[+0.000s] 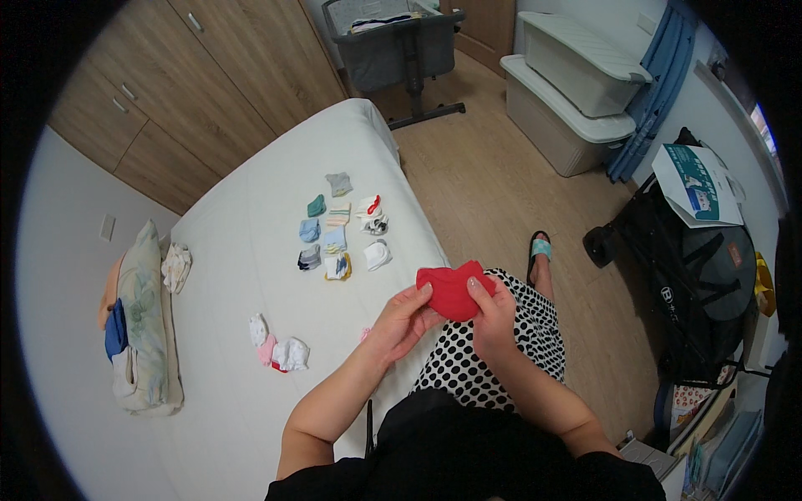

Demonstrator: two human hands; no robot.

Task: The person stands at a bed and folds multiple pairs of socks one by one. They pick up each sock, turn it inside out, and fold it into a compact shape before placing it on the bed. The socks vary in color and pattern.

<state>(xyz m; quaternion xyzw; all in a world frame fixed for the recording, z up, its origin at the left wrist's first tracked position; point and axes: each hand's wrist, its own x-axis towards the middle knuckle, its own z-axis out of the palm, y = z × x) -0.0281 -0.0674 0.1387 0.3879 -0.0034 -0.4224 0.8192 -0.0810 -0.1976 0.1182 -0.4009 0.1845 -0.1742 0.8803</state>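
Above my lap, a small red cloth garment (452,293) is stretched between both hands; its exact kind is hard to tell. My left hand (406,319) pinches its left edge with the thumb on top. At the right edge my right hand (495,313) grips it the same way. To the left on the bed lie several folded pairs of baby socks, among them a green pair (316,205), a light blue pair (309,230) and a white pair (377,255). A loose pile with a white cloth item (291,354) and a pink one (267,349) lies nearer me. A pink bit peeks out beside my left forearm.
The bed (238,263) has a white sheet. A folded floral quilt or pillow (141,313) rests by the wall. Beyond the bed stand a grey bassinet (388,59) and stacked storage boxes (564,113). A black stroller (677,294) stands on the wooden floor at right.
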